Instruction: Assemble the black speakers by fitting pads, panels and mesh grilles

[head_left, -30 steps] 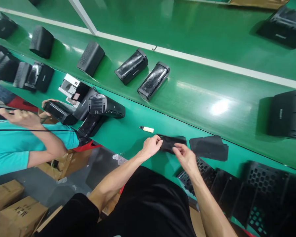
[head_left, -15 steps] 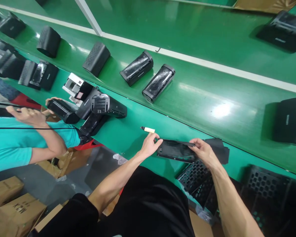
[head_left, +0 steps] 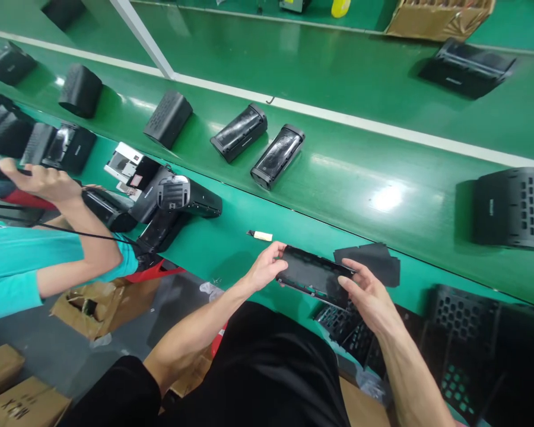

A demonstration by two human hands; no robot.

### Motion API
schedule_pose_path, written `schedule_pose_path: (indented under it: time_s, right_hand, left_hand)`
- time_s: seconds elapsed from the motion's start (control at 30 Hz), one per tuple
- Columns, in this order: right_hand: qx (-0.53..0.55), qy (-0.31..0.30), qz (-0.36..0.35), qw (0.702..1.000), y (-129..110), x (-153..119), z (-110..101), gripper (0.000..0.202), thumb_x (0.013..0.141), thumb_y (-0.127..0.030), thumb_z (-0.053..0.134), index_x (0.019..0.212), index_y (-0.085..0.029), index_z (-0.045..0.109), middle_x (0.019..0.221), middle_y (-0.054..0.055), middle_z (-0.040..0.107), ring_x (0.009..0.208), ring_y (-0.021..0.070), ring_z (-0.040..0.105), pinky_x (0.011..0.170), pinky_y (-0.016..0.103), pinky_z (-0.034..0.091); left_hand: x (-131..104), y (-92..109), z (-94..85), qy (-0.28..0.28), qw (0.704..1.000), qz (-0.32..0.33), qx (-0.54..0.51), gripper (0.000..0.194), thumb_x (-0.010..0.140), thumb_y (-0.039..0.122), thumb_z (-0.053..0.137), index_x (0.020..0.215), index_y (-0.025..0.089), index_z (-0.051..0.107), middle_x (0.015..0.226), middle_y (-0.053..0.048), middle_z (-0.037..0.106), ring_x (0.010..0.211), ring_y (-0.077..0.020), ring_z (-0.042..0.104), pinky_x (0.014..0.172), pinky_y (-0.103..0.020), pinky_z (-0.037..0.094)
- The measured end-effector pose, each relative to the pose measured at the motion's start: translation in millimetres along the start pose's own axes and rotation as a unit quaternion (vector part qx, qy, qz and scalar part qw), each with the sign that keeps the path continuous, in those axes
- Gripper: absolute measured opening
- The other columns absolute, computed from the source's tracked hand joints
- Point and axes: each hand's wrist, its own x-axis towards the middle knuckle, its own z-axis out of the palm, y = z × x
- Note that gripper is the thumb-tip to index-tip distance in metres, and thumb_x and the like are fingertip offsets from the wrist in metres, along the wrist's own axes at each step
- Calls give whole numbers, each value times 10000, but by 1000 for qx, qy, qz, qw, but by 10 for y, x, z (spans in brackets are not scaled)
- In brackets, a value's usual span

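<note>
Between my two hands is a black plastic panel [head_left: 314,276], long and shallow, with slots along its edges and a dark sheet lying inside. My left hand [head_left: 267,265] grips its left end, thumb on top and fingers at the edge. At the other end my right hand [head_left: 364,292] pinches the right side between thumb and fingers. Flat black sheets [head_left: 374,264] lie fanned on the green bench just behind my right hand. Below it, partly covered by my forearm, are black honeycomb grilles [head_left: 336,320]. A small cutter with a pale handle [head_left: 262,236] rests beyond my left hand.
Black speaker housings [head_left: 278,155] stand on the green conveyor [head_left: 347,196] past the bench edge. More housings [head_left: 189,196] and a white device [head_left: 123,163] are at the left. A co-worker's arm [head_left: 86,237] is near them. Cardboard boxes [head_left: 24,403] sit on the floor.
The panel has tilted so its inside faces me more, and the sheet lies flatter within it. My right hand has moved down its right end. The co-worker's raised hand has shifted left.
</note>
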Motion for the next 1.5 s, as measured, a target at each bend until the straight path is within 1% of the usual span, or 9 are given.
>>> schedule_pose_path:
  time_s: [0.13, 0.27, 0.47, 0.6, 0.73, 0.97, 1.13, 1.3, 1.5]
  right_hand:
    - [63, 1, 18, 998, -31, -91, 75, 585, 614, -501, 979, 1107, -266, 773, 710, -32, 640, 610, 146, 555, 593, 279, 463]
    - [90, -33, 11, 995, -108, -190, 90, 687, 607, -348, 1000, 1250, -308, 762, 649, -86, 533, 570, 103, 520, 593, 226, 494]
    - [97, -15, 31, 995, -45, -163, 111, 463, 625, -511, 989, 958, -254, 796, 781, 25, 747, 715, 212, 699, 700, 342, 593]
    - [104, -30, 12, 994, -55, -186, 120, 532, 634, -459, 992, 1088, -267, 794, 971, 60, 810, 886, 250, 757, 817, 363, 604]
    - [121, -26, 19, 992, -89, -223, 109, 504, 651, -449, 987, 1085, -279, 794, 957, 43, 813, 876, 238, 771, 805, 344, 613]
    - [113, -2, 36, 993, -45, -168, 122, 506, 617, -513, 996, 998, -254, 788, 841, 43, 802, 794, 260, 764, 740, 374, 617]
    - [121, -12, 28, 992, -69, -176, 81, 560, 630, -447, 1005, 1112, -280, 774, 816, 5, 771, 697, 190, 704, 665, 302, 568]
    - [122, -26, 29, 992, -92, -187, 23, 401, 642, -442, 989, 921, -258, 768, 739, -8, 721, 608, 157, 626, 620, 289, 531]
    - [77, -9, 6, 997, -69, -174, 25, 501, 668, -462, 977, 1089, -268, 785, 762, -20, 707, 637, 150, 610, 627, 270, 517]
  left_hand:
    - [-3, -27, 18, 34, 999, 32, 4, 287, 896, 442, 691, 974, 181, 601, 826, 19, 583, 755, -129, 523, 707, -250, 412]
    - [-20, -25, 3, 30, 999, 30, -27, 331, 886, 472, 711, 1012, 178, 625, 893, -4, 635, 797, -142, 565, 754, -258, 439]
    - [-74, 18, -11, 33, 999, 34, -14, 296, 867, 445, 718, 935, 178, 609, 837, 20, 572, 754, -122, 503, 708, -237, 403]
    - [-74, 29, -10, 39, 999, 19, -28, 329, 871, 481, 709, 886, 182, 573, 760, 40, 509, 681, -106, 436, 641, -231, 356]
    - [-79, 41, -26, 33, 999, 13, -38, 348, 853, 486, 734, 873, 187, 558, 743, 47, 499, 662, -99, 426, 624, -228, 345]
    - [-133, 60, -49, -3, 999, 10, -42, 287, 821, 350, 751, 985, 181, 588, 820, 31, 579, 702, -103, 512, 653, -226, 408]
    - [-145, 103, -61, -45, 997, -26, -51, 475, 730, 260, 790, 1145, 202, 568, 1008, -15, 655, 752, -127, 596, 641, -237, 443]
    - [-152, 115, -78, -51, 995, -48, -66, 636, 669, 184, 777, 1254, 208, 527, 1057, -29, 646, 844, -148, 610, 687, -244, 462]
    - [-164, 116, -38, -66, 994, -50, -64, 687, 688, 221, 807, 1303, 212, 502, 1037, -39, 637, 830, -168, 626, 680, -270, 489]
